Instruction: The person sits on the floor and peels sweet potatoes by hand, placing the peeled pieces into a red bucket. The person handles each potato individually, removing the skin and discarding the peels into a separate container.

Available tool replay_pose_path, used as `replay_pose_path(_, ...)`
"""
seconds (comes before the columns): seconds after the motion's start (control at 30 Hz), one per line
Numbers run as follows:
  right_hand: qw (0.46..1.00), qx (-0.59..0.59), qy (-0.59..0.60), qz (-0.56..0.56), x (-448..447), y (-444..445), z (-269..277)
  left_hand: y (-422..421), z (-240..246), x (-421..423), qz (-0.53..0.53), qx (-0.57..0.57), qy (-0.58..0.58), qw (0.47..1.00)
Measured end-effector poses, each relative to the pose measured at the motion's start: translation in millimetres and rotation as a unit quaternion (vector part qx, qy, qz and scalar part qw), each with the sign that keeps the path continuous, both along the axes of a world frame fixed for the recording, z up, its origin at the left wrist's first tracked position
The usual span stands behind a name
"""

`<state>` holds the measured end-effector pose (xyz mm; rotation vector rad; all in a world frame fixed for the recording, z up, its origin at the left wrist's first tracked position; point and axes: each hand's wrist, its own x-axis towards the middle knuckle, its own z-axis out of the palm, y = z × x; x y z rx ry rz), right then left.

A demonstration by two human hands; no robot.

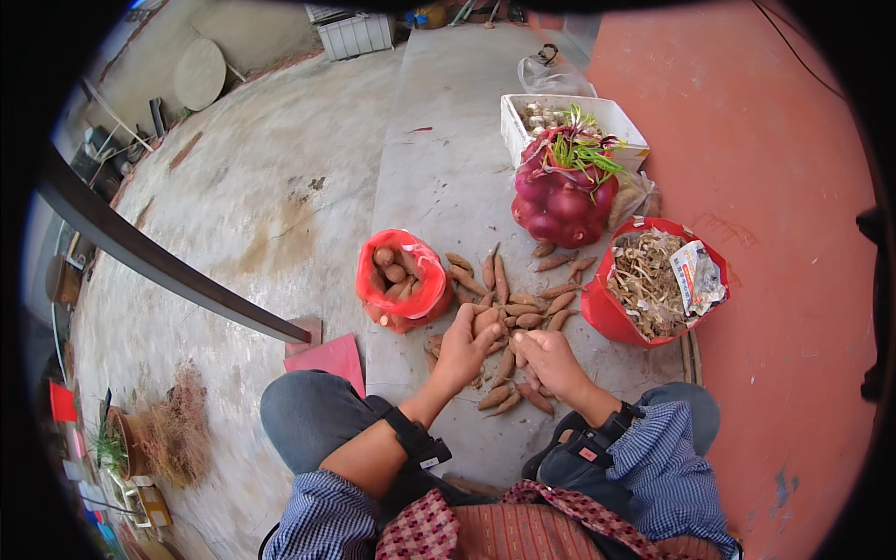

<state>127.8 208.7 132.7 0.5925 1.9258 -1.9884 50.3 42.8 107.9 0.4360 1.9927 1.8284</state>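
Note:
My left hand (465, 346) is closed around a brown sweet potato (486, 319) above the pile. Close beside it, to the right, my right hand (551, 360) has its fingers curled in, with thumb and forefinger pinched near the held tuber's lower end. What those fingers grip is too small to make out. Loose sweet potatoes (535, 399) lie spread on the concrete beneath and beyond both hands. Left of the pile stands a red plastic bag (439, 276) with several tubers (395, 273) inside.
At right, a red bag (595, 308) holds dry stalks (647, 276) and a printed wrapper (698, 276). Farther off sit a net bag of red onions (563, 203) and a white foam box (616, 115) of garlic bulbs. A dark metal post (189, 241) slants in from the left.

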Motion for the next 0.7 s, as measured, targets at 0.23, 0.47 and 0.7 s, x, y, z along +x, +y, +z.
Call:
replay_pose_path(0.23, 0.986, -0.15, 0.066, 0.011, -10.0, -12.3, -26.3, -1.6, 1.6, -0.6, -0.083, 0.102, -0.155, 0.979)
replay_pose_path(0.47, 0.986, -0.145, 0.086, -0.015, -22.0, -23.0, -39.5, -9.2, -15.3, -8.3, -0.096, 0.099, -0.253, 0.958)
replay_pose_path(0.7, 0.977, -0.048, 0.118, -0.17, -85.2, -16.8, -78.3, -20.5, -13.9, -26.5, 0.056, 0.204, -0.253, 0.944)
